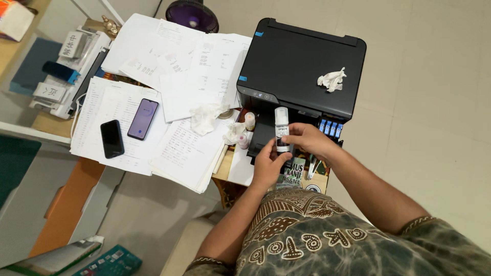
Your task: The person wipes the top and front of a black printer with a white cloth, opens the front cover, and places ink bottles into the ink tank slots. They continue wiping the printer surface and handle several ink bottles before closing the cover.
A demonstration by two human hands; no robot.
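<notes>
Black plastic forms the printer (302, 64), which serves as the landmark here: a small ink bottle (282, 130) with a white cap is held upright just in front of its front edge, above the desk (319, 181). The bottle is gripped low on its body by the left hand (268, 163) and near its middle by the right hand (307, 139), the fingers of both closed around it, seemingly so that it stays level and its label faces up. A crumpled tissue (331, 79) lies on the printer's lid. To the left of the printer, loose papers (153, 76) carry two phones (128, 128). The bottle's lower end is hidden by the fingers, and the row of blue ink tanks (331, 128) is partly covered by the right wrist.
</notes>
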